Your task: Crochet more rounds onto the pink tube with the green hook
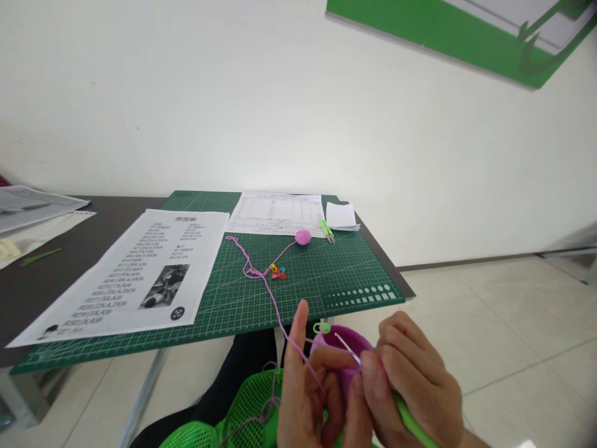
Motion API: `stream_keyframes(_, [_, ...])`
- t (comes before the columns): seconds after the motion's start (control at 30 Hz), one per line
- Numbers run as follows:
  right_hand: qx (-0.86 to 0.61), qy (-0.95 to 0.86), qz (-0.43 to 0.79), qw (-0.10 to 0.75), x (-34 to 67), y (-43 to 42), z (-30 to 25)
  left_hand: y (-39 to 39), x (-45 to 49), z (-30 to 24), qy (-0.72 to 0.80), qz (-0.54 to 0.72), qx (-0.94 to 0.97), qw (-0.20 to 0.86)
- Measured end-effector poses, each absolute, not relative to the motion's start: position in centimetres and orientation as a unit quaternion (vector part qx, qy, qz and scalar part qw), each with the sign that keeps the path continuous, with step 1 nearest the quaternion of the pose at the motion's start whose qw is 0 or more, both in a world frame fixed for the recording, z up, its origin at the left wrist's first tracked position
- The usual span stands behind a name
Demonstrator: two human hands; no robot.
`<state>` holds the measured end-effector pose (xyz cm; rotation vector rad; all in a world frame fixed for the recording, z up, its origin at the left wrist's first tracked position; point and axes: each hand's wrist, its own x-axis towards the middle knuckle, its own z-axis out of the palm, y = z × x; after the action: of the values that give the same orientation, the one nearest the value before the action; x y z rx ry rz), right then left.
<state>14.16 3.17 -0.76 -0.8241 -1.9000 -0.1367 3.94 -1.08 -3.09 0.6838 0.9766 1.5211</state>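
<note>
In front of the table edge, my left hand [321, 386] grips a pink crocheted piece [352, 336], cup-shaped with its opening up. Its index finger points up, and pink yarn [277, 305] runs across it from the table. A light green stitch marker [321, 327] is clipped to the rim. My right hand [410, 379] is closed around a crochet hook [405, 417] with a green handle. The hook's metal shaft crosses the opening of the piece, close to my left fingers. Part of the piece is hidden behind my hands.
On the green cutting mat [298, 305] lie a small pink yarn ball [303, 237], several coloured stitch markers [278, 272], green thread snips [328, 231], white notepaper [341, 216] and a printed form [275, 213]. A pattern sheet [125, 274] lies left. A green mesh basket [252, 404] sits below.
</note>
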Motion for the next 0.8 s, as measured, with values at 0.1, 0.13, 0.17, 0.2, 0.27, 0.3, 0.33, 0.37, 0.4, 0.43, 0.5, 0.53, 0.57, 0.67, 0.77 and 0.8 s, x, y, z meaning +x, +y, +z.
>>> stream_keyframes(0.1, [-0.319, -0.788, -0.054, 0.524, 14.6, 3.1, -1.0, -0.4, 3.1, -2.9, 0.349, 0.614, 0.231, 0.669])
stream_keyframes(0.13, [-0.304, -0.793, -0.048, 0.526, 14.8, 3.0, -1.0, -0.1, 2.6, -2.7, 0.326, 0.594, 0.217, 0.703])
stream_keyframes(0.17, [-0.293, -0.799, -0.035, 0.524, 14.9, 2.9, -1.0, 0.1, 2.0, -2.5, 0.305, 0.571, 0.210, 0.732])
stream_keyframes(0.2, [-0.284, -0.800, -0.018, 0.528, 15.0, 2.8, -0.9, 0.4, 1.5, -2.3, 0.286, 0.549, 0.213, 0.756])
stream_keyframes(0.27, [-0.274, -0.791, 0.021, 0.546, 15.2, 2.6, -0.6, 0.7, 0.6, -2.0, 0.250, 0.510, 0.222, 0.792])
stream_keyframes(0.3, [-0.273, -0.783, 0.043, 0.557, 15.2, 2.4, -0.4, 0.8, 0.3, -1.9, 0.237, 0.497, 0.225, 0.804])
stream_keyframes(0.33, [-0.274, -0.775, 0.067, 0.565, 15.3, 2.2, -0.2, 0.9, 0.1, -1.8, 0.227, 0.488, 0.224, 0.812])
stream_keyframes(0.37, [-0.277, -0.770, 0.093, 0.568, 15.4, 2.1, 0.0, 0.9, 0.0, -1.8, 0.220, 0.482, 0.220, 0.819])
stream_keyframes(0.4, [-0.282, -0.767, 0.116, 0.564, 15.5, 1.9, 0.1, 0.9, -0.1, -1.7, 0.216, 0.477, 0.215, 0.824])
stream_keyframes(0.43, [-0.289, -0.769, 0.138, 0.553, 15.6, 1.8, 0.3, 0.9, -0.1, -1.7, 0.212, 0.472, 0.209, 0.830])
stream_keyframes(0.5, [-0.311, -0.766, 0.164, 0.538, 15.9, 1.5, 0.6, 0.9, -0.1, -1.7, 0.204, 0.461, 0.202, 0.840])
stream_keyframes(0.53, [-0.320, -0.764, 0.170, 0.535, 16.0, 1.5, 0.8, 0.9, -0.2, -1.7, 0.201, 0.457, 0.201, 0.843])
stream_keyframes(0.57, [-0.325, -0.759, 0.174, 0.537, 16.0, 1.4, 0.9, 0.9, -0.2, -1.8, 0.201, 0.453, 0.202, 0.845])
stream_keyframes(0.67, [-0.327, -0.739, 0.200, 0.554, 16.1, 1.4, 1.3, 0.9, -0.3, -1.9, 0.208, 0.450, 0.203, 0.845])
stream_keyframes(0.77, [-0.324, -0.724, 0.233, 0.562, 16.1, 1.4, 1.2, 0.9, -0.2, -2.0, 0.217, 0.453, 0.201, 0.841])
stream_keyframes(0.8, [-0.325, -0.717, 0.246, 0.565, 16.0, 1.4, 1.1, 0.9, -0.1, -2.1, 0.218, 0.456, 0.205, 0.838])
